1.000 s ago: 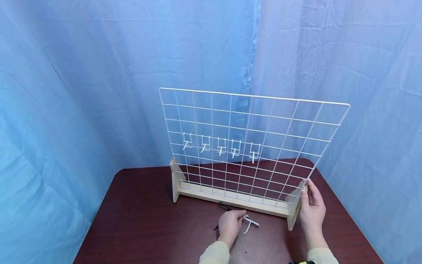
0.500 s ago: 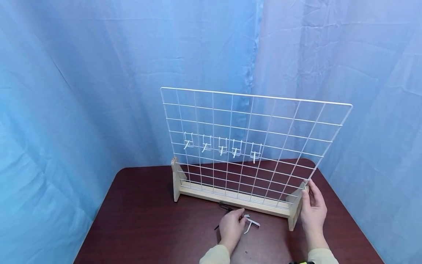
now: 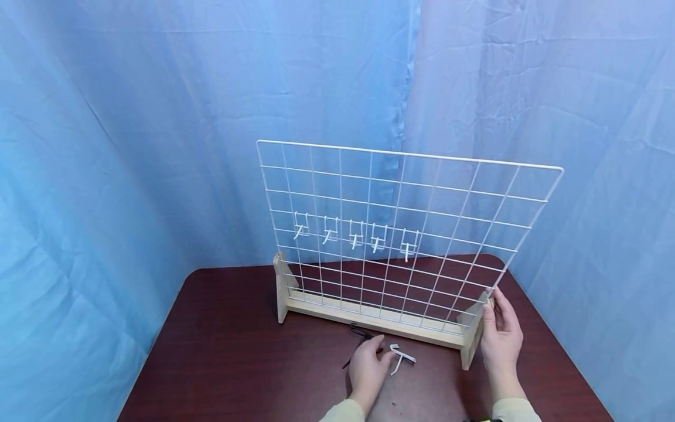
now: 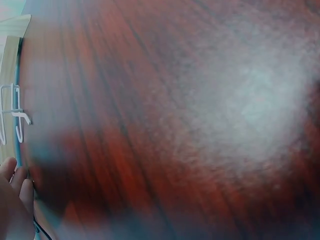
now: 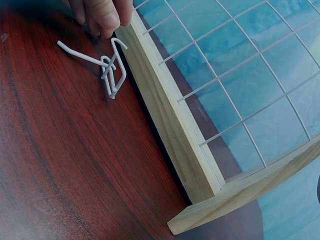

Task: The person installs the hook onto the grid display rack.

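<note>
A white wire grid panel stands in a pale wooden stand, with several white hooks hung in a row on it. My right hand grips the stand's right upright near the panel's lower right edge, thumb in front. On the table before the stand lies a loose white hook, its prongs raised in the right wrist view. Fingertips of my left hand are right beside that hook, thumb and finger spread apart. A black wire piece lies partly hidden under and behind this hand.
The dark red wooden table has its far edge just behind the stand. Blue curtains hang around the back and both sides. A small dark speck lies near the front.
My left hand has drawn slightly back left from the loose white hook, its thumb and finger parting. The right hand keeps its grip on the stand.
</note>
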### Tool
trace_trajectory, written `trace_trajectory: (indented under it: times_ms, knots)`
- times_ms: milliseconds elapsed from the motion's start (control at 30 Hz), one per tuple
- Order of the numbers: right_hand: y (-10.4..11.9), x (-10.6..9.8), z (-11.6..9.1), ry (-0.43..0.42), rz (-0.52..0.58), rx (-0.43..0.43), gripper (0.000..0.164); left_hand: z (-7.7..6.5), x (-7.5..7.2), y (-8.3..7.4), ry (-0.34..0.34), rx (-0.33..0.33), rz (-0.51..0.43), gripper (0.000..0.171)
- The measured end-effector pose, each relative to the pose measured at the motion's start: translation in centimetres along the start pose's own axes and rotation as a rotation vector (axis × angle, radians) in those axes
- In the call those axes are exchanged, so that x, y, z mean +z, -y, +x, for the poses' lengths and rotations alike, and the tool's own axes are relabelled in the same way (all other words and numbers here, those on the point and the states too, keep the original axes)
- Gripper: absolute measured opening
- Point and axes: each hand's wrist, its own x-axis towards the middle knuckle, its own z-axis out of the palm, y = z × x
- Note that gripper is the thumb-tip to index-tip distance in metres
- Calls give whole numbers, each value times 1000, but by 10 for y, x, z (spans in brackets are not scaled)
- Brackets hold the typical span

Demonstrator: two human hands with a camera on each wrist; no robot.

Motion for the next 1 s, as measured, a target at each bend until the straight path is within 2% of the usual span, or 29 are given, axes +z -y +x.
trace_trajectory:
  times_ms: [133, 367, 700, 1000]
  knots:
    - [1, 0, 0, -4, -4, -2, 41, -5, -3, 0, -30, 49, -8, 37]
    - [1, 0, 0, -6, 2, -5, 41, -14, -3, 4, -70, 120, 42, 36]
    - [1, -1, -1, -8, -35, 16, 41, -22, 3, 8, -26, 122, 10, 36]
    - [3, -1, -1, 3, -70, 21, 42, -27, 8, 9, -59, 157, -3, 43]
